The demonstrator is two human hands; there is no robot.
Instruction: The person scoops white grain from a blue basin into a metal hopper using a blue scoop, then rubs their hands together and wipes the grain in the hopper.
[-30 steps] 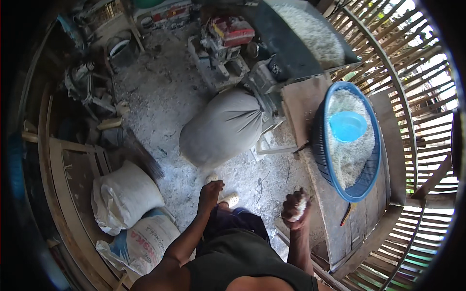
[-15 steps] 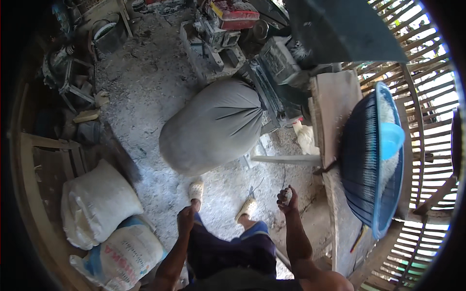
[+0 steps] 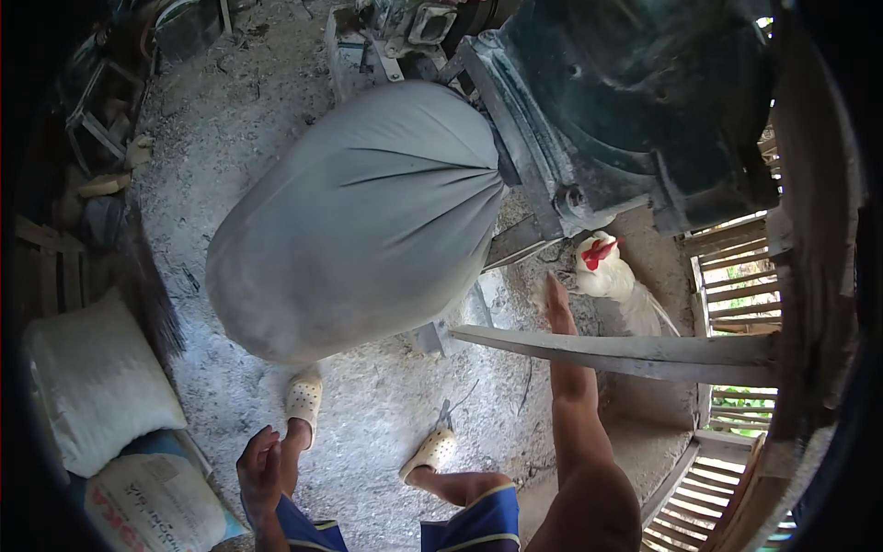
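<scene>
A white chicken [image 3: 622, 285] with a red comb stands at the right, beneath a dark green machine [image 3: 635, 110]. My right hand [image 3: 556, 299] is stretched low past a wooden bar, just left of the chicken's breast. Its fingers are mostly hidden by the angle, and a pale, blurred patch shows beside them. My left hand [image 3: 260, 467] hangs by my left knee, holding nothing, its fingers loosely bent and slightly apart. A large, full grey cloth bag [image 3: 359, 225] is gathered onto the machine's side, between my feet and the machine.
The wooden bar [image 3: 625, 351] crosses above my right forearm. Two stuffed white sacks [image 3: 101, 382] lie at the lower left. A metal frame [image 3: 97, 120] stands at the far left. Slatted walls [image 3: 736, 276] close off the right side. Pale dust covers the floor [image 3: 368, 414].
I have bent forward and right. My right hand, earlier raised and closed around something white and grainy, has reached down toward the chicken. My left hand has moved left and its fingers have loosened.
</scene>
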